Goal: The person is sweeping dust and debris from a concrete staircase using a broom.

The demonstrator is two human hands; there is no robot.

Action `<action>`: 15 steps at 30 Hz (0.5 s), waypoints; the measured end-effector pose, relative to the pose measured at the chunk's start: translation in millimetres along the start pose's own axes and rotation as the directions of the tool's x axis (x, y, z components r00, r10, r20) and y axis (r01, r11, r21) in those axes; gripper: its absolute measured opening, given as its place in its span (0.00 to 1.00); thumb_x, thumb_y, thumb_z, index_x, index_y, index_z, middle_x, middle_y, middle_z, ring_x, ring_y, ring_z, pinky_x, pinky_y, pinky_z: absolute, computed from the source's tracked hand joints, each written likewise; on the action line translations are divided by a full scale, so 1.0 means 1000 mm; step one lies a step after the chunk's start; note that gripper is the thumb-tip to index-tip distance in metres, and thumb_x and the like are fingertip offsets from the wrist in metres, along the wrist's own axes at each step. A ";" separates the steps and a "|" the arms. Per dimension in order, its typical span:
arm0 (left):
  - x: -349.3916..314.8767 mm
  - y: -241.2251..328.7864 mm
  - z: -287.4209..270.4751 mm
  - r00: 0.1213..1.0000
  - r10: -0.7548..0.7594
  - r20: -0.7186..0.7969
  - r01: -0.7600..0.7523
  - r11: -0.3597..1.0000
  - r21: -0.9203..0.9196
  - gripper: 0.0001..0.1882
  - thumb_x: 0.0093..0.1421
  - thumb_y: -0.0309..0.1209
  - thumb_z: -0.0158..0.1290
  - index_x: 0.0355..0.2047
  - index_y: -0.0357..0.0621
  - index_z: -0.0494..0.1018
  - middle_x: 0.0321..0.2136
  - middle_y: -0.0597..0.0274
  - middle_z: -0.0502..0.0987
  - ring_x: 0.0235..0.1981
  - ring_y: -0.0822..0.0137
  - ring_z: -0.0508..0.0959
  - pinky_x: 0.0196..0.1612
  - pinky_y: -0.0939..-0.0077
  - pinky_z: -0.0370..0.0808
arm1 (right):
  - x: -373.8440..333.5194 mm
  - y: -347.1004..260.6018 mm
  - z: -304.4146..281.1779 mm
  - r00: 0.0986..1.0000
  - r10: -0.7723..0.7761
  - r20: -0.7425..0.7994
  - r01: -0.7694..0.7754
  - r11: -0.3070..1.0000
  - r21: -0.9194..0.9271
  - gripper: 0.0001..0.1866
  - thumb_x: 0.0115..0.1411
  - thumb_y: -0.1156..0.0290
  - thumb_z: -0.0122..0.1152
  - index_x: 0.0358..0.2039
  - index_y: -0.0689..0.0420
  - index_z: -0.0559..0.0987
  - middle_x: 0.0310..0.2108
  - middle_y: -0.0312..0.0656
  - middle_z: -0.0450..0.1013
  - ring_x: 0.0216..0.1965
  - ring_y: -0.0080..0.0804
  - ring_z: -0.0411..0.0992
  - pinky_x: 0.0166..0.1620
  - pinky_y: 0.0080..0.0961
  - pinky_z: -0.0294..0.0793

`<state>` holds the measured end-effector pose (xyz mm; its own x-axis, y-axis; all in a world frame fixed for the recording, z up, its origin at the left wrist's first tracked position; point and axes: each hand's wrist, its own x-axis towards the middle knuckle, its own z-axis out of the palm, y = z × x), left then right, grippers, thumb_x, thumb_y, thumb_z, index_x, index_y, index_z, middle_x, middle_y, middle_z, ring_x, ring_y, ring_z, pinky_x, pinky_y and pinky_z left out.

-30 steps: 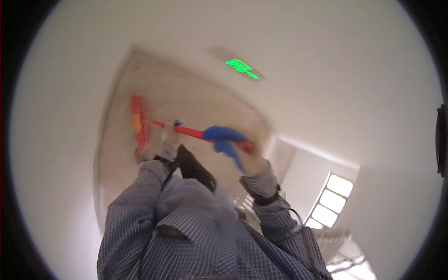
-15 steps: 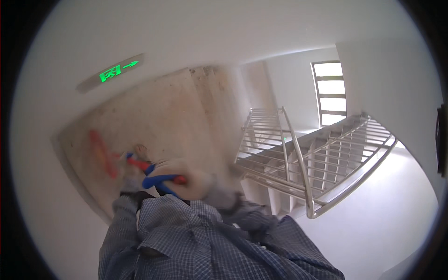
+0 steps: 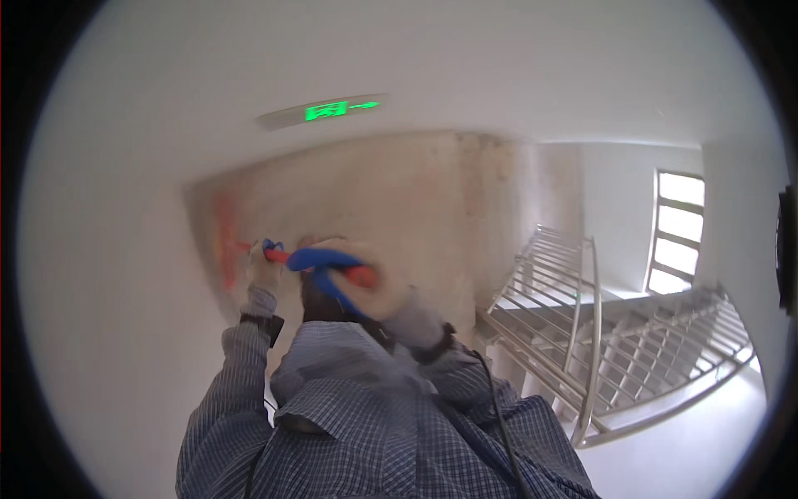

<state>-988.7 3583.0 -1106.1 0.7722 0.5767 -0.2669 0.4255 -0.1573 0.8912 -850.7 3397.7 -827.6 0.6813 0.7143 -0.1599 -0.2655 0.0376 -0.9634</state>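
Observation:
A red pole runs across in front of my body, with a long red head set crosswise at its far left end, over the dusty floor. Motion smears that head, so I cannot tell a broom from a mop. Pale gloves with blue-coated fingers cover both hands. My left hand is closed round the pole partway along it. Farther right, my right hand wraps the end of the pole, blue fingers curled over it and the red tip showing.
To the right, a metal stair railing borders steps beside a window. A white wall meets the stained floor on the left. Higher up hangs a lit green exit sign.
My view has turned left, so the sign, railing and window sit farther right. Both hands still grip the pole, and its red head now lies nearer the floor's far-left corner.

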 end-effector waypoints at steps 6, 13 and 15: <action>0.016 -0.003 0.060 0.994 0.073 0.085 -0.074 0.997 0.006 0.05 0.57 0.31 0.48 0.33 0.47 0.68 0.30 0.63 0.71 0.32 0.64 0.72 0.38 0.68 0.70 | -0.014 -0.003 0.014 1.000 -0.012 -0.008 0.010 0.978 -0.208 0.15 0.52 0.85 0.50 0.41 0.63 0.76 0.37 0.46 0.75 0.38 0.37 0.73 0.48 0.31 0.69; 0.032 0.083 0.095 0.962 0.117 0.248 -0.100 0.992 -0.081 0.12 0.47 0.22 0.52 0.34 0.45 0.70 0.29 0.60 0.74 0.33 0.60 0.74 0.41 0.68 0.70 | 0.003 -0.091 0.012 0.944 0.052 -0.325 -0.158 0.939 -0.307 0.11 0.47 0.88 0.48 0.31 0.68 0.76 0.29 0.48 0.75 0.34 0.43 0.73 0.41 0.31 0.73; 0.039 0.110 0.054 0.908 0.059 0.416 -0.011 0.993 -0.116 0.14 0.45 0.21 0.53 0.34 0.45 0.70 0.30 0.59 0.75 0.34 0.60 0.74 0.42 0.68 0.70 | 0.013 -0.098 0.012 0.966 -0.165 -0.198 0.109 0.958 -0.267 0.05 0.48 0.85 0.51 0.27 0.67 0.74 0.25 0.47 0.73 0.28 0.40 0.72 0.34 0.29 0.74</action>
<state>-885.9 3544.6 -1038.1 0.9220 0.1809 -0.3424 0.3593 -0.0699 0.9306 -823.8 3412.1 -732.4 0.8373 0.5455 -0.0381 0.0018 -0.0724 -0.9974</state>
